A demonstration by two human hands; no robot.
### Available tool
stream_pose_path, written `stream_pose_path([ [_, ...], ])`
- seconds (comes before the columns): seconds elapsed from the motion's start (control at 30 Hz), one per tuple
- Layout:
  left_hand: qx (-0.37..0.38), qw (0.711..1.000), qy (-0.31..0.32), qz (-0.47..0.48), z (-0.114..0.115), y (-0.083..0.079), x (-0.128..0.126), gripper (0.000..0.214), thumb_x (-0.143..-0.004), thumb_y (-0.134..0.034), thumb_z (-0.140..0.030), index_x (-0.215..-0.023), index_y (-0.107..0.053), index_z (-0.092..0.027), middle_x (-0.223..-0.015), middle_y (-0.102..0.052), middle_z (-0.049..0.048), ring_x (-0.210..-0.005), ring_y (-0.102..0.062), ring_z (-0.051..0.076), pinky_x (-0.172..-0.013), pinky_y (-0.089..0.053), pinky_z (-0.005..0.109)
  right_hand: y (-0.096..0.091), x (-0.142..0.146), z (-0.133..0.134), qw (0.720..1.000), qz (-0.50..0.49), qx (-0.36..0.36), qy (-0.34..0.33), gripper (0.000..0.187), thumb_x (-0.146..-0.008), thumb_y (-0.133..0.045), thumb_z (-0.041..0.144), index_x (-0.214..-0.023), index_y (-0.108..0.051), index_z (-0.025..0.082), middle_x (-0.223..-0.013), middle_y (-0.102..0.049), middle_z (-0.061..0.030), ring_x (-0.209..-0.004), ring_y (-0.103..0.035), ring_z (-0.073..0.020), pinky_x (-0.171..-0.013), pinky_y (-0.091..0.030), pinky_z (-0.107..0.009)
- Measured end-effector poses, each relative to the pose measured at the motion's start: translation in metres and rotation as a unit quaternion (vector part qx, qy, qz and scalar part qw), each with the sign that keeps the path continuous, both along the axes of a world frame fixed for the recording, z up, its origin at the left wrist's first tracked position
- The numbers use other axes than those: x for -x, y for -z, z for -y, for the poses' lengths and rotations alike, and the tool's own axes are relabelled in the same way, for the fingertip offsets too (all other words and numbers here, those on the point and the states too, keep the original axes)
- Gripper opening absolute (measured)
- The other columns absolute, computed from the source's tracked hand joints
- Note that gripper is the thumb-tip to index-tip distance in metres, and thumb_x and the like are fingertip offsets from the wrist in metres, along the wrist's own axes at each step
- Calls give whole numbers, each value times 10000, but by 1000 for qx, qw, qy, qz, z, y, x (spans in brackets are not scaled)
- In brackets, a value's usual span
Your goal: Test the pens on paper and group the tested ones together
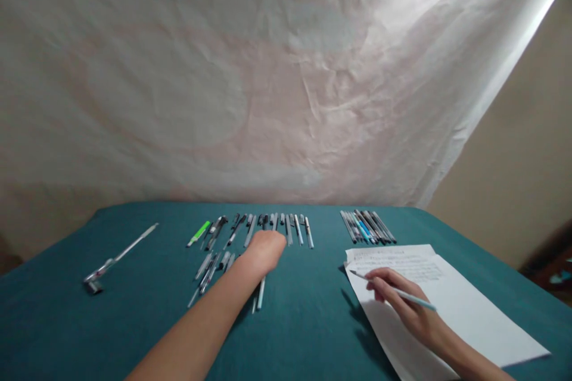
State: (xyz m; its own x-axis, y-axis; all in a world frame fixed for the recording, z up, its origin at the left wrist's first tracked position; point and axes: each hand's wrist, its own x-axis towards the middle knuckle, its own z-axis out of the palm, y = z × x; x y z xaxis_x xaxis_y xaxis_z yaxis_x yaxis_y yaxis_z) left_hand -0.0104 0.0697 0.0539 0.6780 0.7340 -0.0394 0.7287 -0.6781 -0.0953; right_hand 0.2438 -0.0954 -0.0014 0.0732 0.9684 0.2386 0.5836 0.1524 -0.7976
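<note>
My right hand grips a slim pale-blue pen like a writing tool, its dark tip pointing left above a sheet of paper. Rows of handwriting cover the top part of that sheet. My left hand reaches across the table to the front of a row of pens, back of the hand up. Its fingers are hidden, so what it touches is unclear. Just below its wrist lies a light-blue pen beside a thin clear piece. Left of the forearm, several more pens and caps lie in a loose group.
A green highlighter-like pen ends the row on the left. Another bundle of pens lies behind the paper. A long thin silvery object rests at the far left. A dark teal cloth covers the table; a pale sheet hangs behind.
</note>
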Motion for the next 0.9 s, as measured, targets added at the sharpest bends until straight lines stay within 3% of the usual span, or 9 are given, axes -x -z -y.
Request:
stream_pose_path([
  [0.13,-6,1000,2,9,-1,10,0,224,-679,-498,23,-759,-667,-101,-859,-673,193,-819,-645,292,-701,-489,355,-24,41,-14,997,-35,6,-71,285,-880,-361,395,-953,-569,214,-791,-611,-37,-683,-565,-162,-655,-438,-288],
  [0.27,-14,999,22,33,-2,15,0,210,-705,-495,-13,-793,-655,-116,-887,-663,177,-843,-635,280,-727,-476,349,-23,63,-30,994,-77,-10,-77,244,-876,-375,397,-904,-525,206,-695,-563,-6,-611,-532,-135,-599,-424,-258],
  [0.5,4,990,98,97,3,17,-10,155,-784,-511,-196,-889,-625,-199,-914,-658,70,-868,-608,218,-735,-452,288,0,60,-42,986,-160,-34,1,260,-841,-448,425,-756,-516,190,-590,-510,22,-491,-459,-102,-471,-373,-223],
  [0.9,30,980,140,134,13,17,-19,149,-776,-527,-191,-897,-615,-204,-905,-645,37,-847,-591,192,-722,-432,262,5,53,-48,976,-215,-9,33,323,-784,-501,491,-729,-556,177,-646,-591,-13,-450,-435,-89,-407,-352,-208],
])
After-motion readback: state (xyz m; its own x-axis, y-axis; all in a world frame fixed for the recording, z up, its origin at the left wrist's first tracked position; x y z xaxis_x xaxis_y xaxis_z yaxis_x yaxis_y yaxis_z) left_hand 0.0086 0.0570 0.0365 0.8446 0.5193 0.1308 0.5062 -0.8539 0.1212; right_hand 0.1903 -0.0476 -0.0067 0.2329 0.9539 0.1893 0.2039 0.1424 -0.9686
